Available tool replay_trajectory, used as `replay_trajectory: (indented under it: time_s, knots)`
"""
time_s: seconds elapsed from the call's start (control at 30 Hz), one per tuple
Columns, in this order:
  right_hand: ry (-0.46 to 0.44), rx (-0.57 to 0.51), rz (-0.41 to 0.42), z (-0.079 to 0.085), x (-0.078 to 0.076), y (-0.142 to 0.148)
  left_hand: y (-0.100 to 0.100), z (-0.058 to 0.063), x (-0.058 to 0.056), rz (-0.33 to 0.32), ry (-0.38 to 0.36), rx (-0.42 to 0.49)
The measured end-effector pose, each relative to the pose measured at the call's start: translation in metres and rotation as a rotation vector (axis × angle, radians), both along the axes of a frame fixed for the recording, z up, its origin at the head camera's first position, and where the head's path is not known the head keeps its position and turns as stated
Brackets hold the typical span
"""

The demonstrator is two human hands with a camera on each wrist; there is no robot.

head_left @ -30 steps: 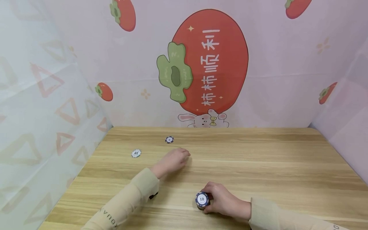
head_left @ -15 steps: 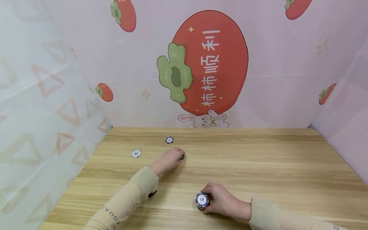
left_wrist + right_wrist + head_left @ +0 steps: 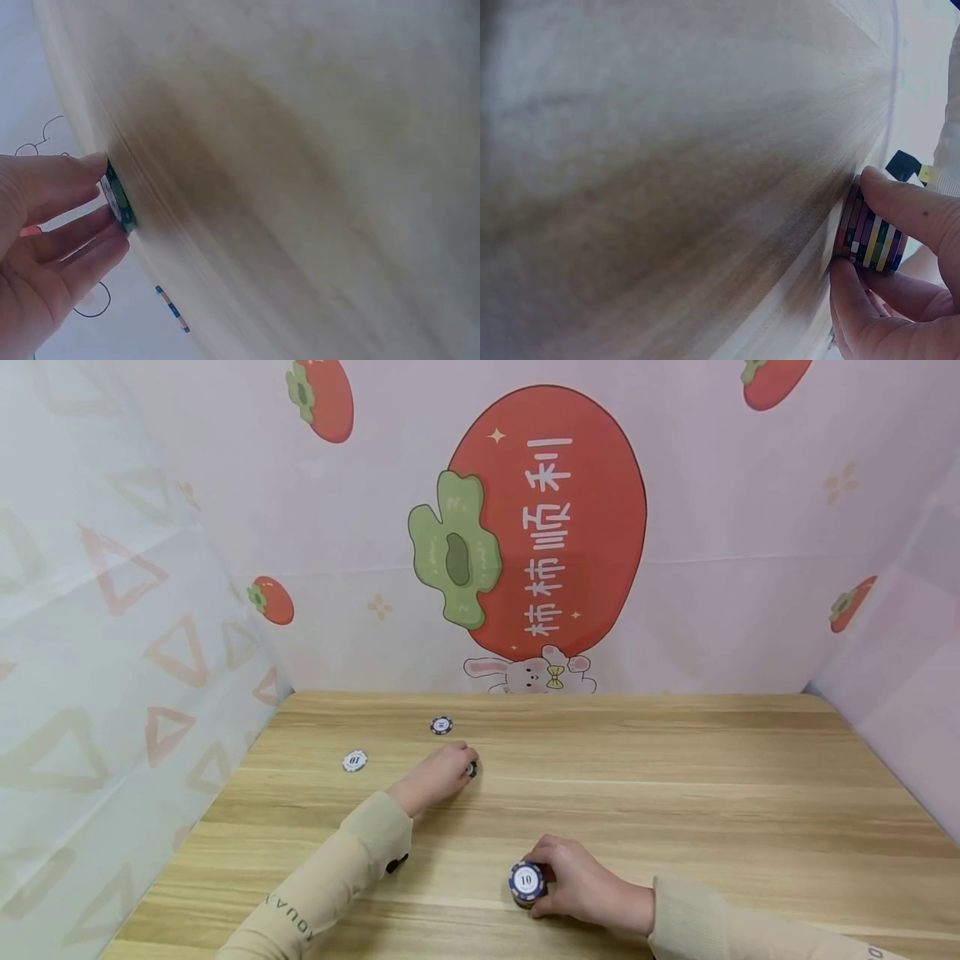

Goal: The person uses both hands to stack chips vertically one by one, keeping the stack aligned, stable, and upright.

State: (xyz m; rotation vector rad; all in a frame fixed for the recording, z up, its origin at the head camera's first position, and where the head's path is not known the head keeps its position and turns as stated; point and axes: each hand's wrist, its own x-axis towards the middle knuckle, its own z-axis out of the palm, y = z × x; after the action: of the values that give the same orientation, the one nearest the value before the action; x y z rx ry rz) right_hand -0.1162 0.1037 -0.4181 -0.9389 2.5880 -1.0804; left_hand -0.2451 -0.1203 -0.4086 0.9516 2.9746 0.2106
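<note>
My left hand [image 3: 441, 772] is at the far left-middle of the table, thumb and fingers on opposite edges of a green poker chip [image 3: 118, 199]. In the head view only the right side of that chip shows past the fingers. Nearer the front, my right hand [image 3: 581, 885] grips a stack of poker chips [image 3: 871, 236] from its right side, thumb and fingers around it. The stack stands upright on the table, topped by a blue chip [image 3: 527, 881] marked 10. Its edges show several colours in the right wrist view.
Beyond my left hand lies a blue-and-white chip [image 3: 442, 725]. A white chip [image 3: 356, 761] marked 10 lies farther left. The wooden table [image 3: 712, 793] meets a cloth backdrop [image 3: 712, 568] with persimmon prints behind and at both sides.
My left hand has drawn back slightly to the left, and the green chip now shows at its fingers. My right hand stays on the stack.
</note>
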Motion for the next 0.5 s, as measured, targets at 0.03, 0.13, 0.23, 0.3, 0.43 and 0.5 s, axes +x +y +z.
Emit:
replay_trajectory:
  time_s: [0.03, 0.13, 0.23, 0.3, 0.43, 0.5]
  knots:
    - [0.000, 0.000, 0.001, 0.000, 0.000, 0.000, 0.000, 0.001, 0.000, -0.001, 0.005, 0.005]
    - [0.001, 0.001, 0.004, 0.000, 0.000, 0.000, 0.000, 0.003, 0.000, 0.003, 0.021, 0.017]
    - [0.005, -0.002, 0.008, 0.000, 0.000, 0.000, 0.000, 0.005, 0.001, 0.010, 0.053, 0.022]
    - [0.002, -0.004, 0.008, 0.000, 0.000, 0.000, 0.000, 0.007, 0.003, 0.013, 0.070, 0.031]
    - [-0.011, -0.009, 0.007, 0.000, 0.000, 0.001, 0.001, 0.012, 0.007, 0.012, 0.096, 0.049]
    - [-0.015, -0.012, 0.007, 0.000, 0.000, 0.001, 0.002, 0.014, 0.010, 0.008, 0.097, 0.048]
